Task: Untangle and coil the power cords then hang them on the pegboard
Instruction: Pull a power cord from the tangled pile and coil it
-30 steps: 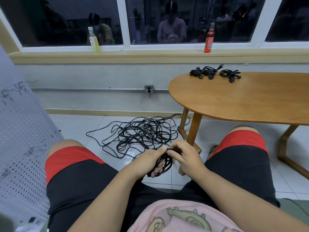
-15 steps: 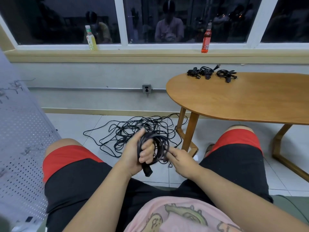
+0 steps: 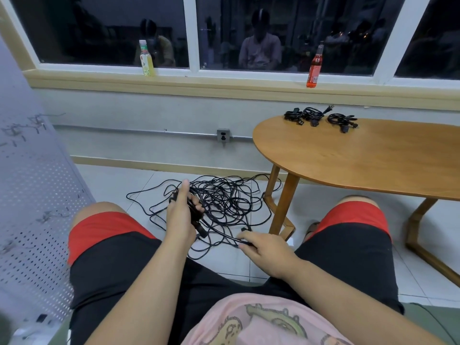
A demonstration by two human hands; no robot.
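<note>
My left hand [image 3: 181, 215] grips a small black coiled cord [image 3: 195, 216] raised between my knees, its plug hanging below the palm. From the coil a loose length runs right to my right hand [image 3: 263, 250], which pinches the cord's free end [image 3: 245, 242] near my right thigh. Behind both hands a tangled pile of black power cords [image 3: 221, 197] lies on the tiled floor. The perforated white pegboard [image 3: 32, 207] leans at my left, with a few hooks on it.
A rounded wooden table [image 3: 361, 158] stands at right; three coiled cords [image 3: 319, 117] lie on its far edge. Its legs [image 3: 283, 202] come down beside the pile. A wall outlet [image 3: 223, 136] sits behind. Two bottles stand on the window sill.
My left hand lifted the coil and turned it upright, then moved it left. My right hand came off the coil and drew the cord's free end down and to the right.
</note>
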